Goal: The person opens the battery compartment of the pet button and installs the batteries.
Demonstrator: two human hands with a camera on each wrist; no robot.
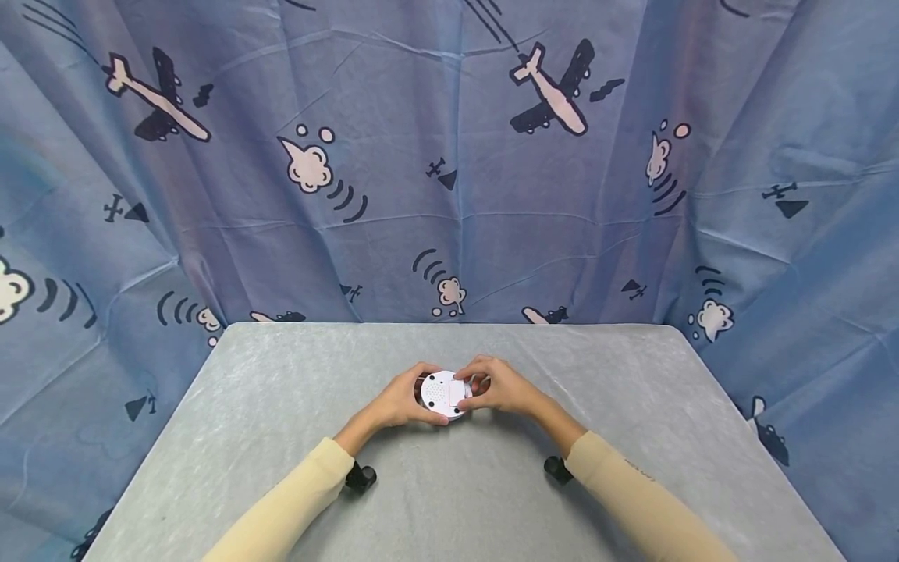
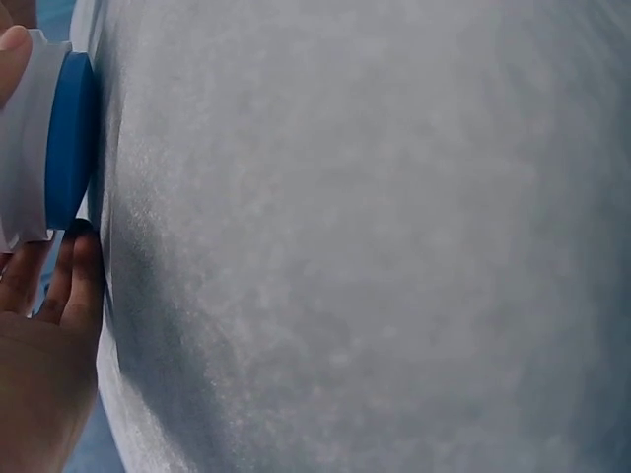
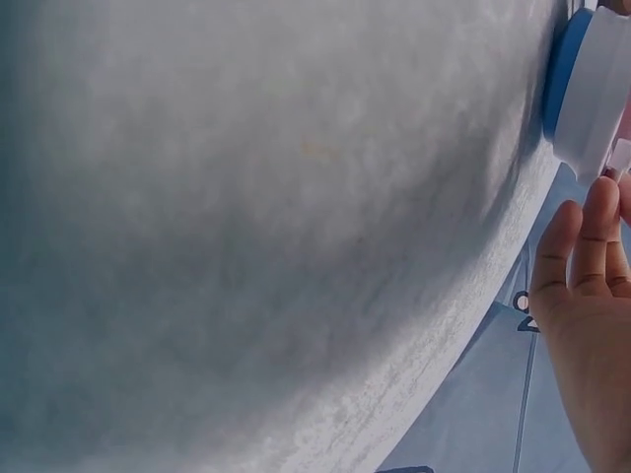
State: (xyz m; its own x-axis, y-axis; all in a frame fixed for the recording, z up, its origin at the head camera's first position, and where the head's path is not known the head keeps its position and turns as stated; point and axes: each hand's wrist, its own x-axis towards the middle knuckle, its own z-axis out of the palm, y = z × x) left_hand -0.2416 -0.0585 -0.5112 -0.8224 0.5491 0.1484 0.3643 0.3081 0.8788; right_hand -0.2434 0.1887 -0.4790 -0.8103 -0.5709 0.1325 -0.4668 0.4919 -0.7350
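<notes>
A round white device (image 1: 437, 392) with small holes and several dark feet is held over the table, its underside up. Its blue face (image 2: 71, 143) points toward the tabletop in the left wrist view. My left hand (image 1: 402, 400) grips the device's left side, thumb at the near rim and fingers round the far rim. With thumb and index finger, my right hand (image 1: 507, 387) pinches a small white rectangular cover (image 1: 458, 393) at the device's right side. A small white piece (image 3: 620, 158) shows by the right fingertips in the right wrist view; whether it is fully detached is unclear.
The pale grey table (image 1: 316, 359) extends around both hands. Behind it hangs a blue curtain (image 1: 393, 195) printed with airplanes. A black wrist camera (image 1: 361, 477) sits below the left cuff, and another black camera (image 1: 558, 470) is by the right cuff.
</notes>
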